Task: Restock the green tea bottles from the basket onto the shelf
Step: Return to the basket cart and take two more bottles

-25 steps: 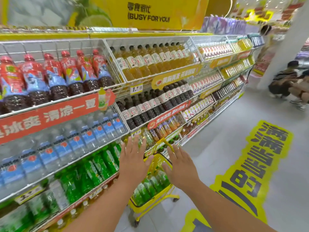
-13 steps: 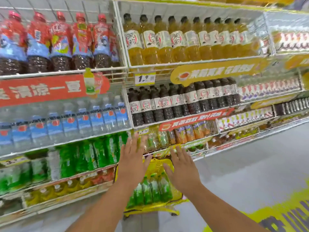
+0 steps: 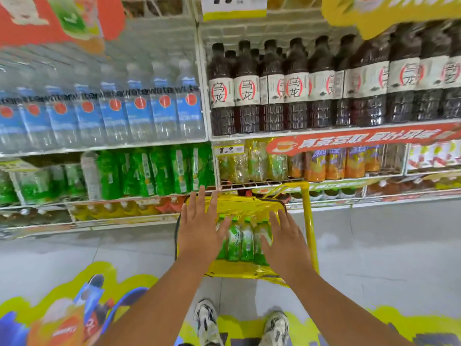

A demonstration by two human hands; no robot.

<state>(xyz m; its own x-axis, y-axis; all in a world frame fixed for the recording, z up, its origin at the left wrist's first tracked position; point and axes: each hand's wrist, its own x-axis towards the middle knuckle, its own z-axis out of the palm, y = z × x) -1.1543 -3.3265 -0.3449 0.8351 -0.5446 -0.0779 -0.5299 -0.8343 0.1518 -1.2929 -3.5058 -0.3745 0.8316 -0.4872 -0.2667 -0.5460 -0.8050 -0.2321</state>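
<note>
A yellow basket (image 3: pixel 244 203) on wheels stands on the floor in front of the shelving. Several green tea bottles (image 3: pixel 240 239) with green caps stand upright in it. My left hand (image 3: pixel 199 231) hovers over the basket's left side, fingers straight and spread, holding nothing. Over the right side my right hand (image 3: pixel 284 238) is spread the same way, its fingertips just above the bottles. More green tea bottles (image 3: pixel 159 171) fill the low shelf (image 3: pixel 119 201) to the left of the basket.
Water bottles (image 3: pixel 139 108) fill the shelf above the green tea; dark oolong bottles (image 3: pixel 299 88) stand to their right. Orange drinks (image 3: pixel 331 163) sit behind the basket's upright yellow handle (image 3: pixel 310 221). My shoes (image 3: pixel 207 320) stand on a coloured floor sticker.
The view has swung down and closer to the shelving. The basket now lies directly under both hands, which stay spread and empty and have come lower over the bottles.
</note>
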